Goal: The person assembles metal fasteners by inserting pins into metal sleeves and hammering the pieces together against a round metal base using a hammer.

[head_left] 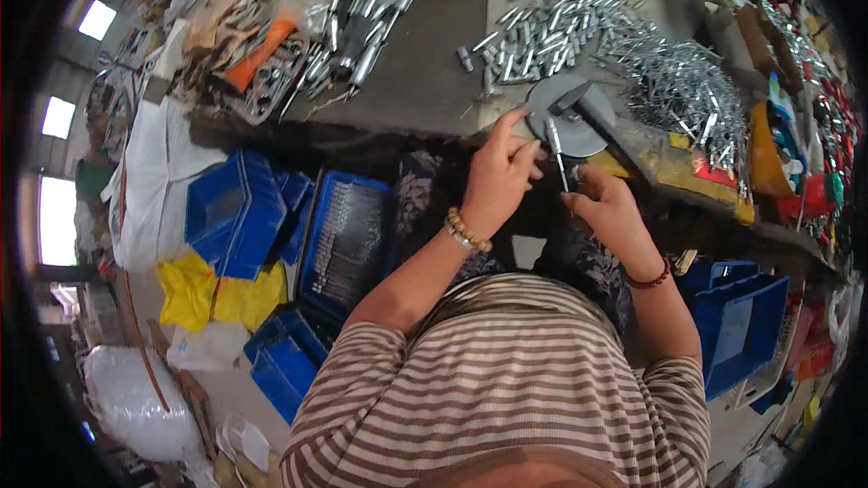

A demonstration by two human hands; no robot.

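Note:
My right hand (610,208) pinches the lower end of a slim silver metal rod (560,158) between thumb and fingers. The rod's thicker upper end rests over a round grey metal disc (589,137) at the bench edge. My left hand (497,176) is just left of the disc, its index finger stretched toward the rim and the other fingers loosely bent; nothing shows in it. A dark hammer (599,115) lies across the disc, its handle pointing toward the near right.
Behind the disc, short silver metal pins (542,32) lie heaped, with thin metal pieces (674,81) to the right. Hand tools (362,23) cover the bench's left. A blue case of metal pieces (348,235) and blue bins (217,208) stand lower left; more blue bins (746,325) stand right.

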